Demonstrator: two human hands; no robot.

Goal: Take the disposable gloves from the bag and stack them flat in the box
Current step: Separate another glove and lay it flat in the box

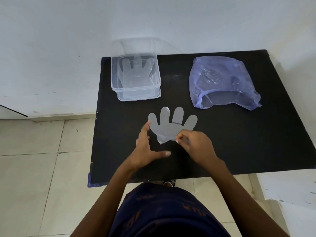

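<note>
Clear plastic glove (168, 124) lies flat on the black counter (239, 134), near the box (136, 77) (one glove already inside). Right hand (196, 146) pinches its cuff, left hand (145, 147) spread open alongside. Purple bag (220, 79) sits far right.

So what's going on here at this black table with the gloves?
A person is moving thin clear plastic gloves from a crumpled purple plastic bag into a clear rectangular plastic box. One glove already lies flat in the box. Another clear glove is spread on the black table, fingers pointing away. The right hand pinches its cuff, while the left hand is open beside it, fingertips at the glove's left edge. The bag sits open-mouthed at the table's right.
</note>
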